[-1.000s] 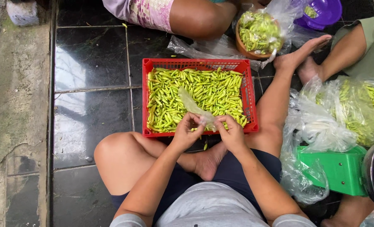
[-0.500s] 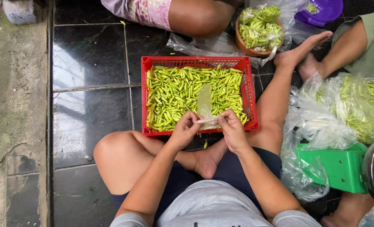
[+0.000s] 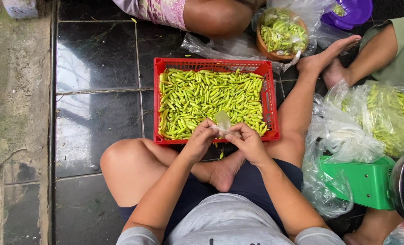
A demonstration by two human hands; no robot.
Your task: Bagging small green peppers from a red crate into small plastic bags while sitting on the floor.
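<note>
While both hands meet at the near rim of the red plastic crate (image 3: 270, 97) of green chillies (image 3: 206, 97), left hand (image 3: 201, 140) and right hand (image 3: 246, 141) each pinch the small clear plastic bag (image 3: 222, 121), standing upright between them, equally near both.

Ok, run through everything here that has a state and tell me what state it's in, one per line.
left hand: pinching the small clear bag
right hand: pinching the same bag
small clear bag: held up over the crate, looks empty
red crate: on the floor, full of green chillies
brown bowl: heaped with chillies
large plastic bag: partly filled with chillies
</note>
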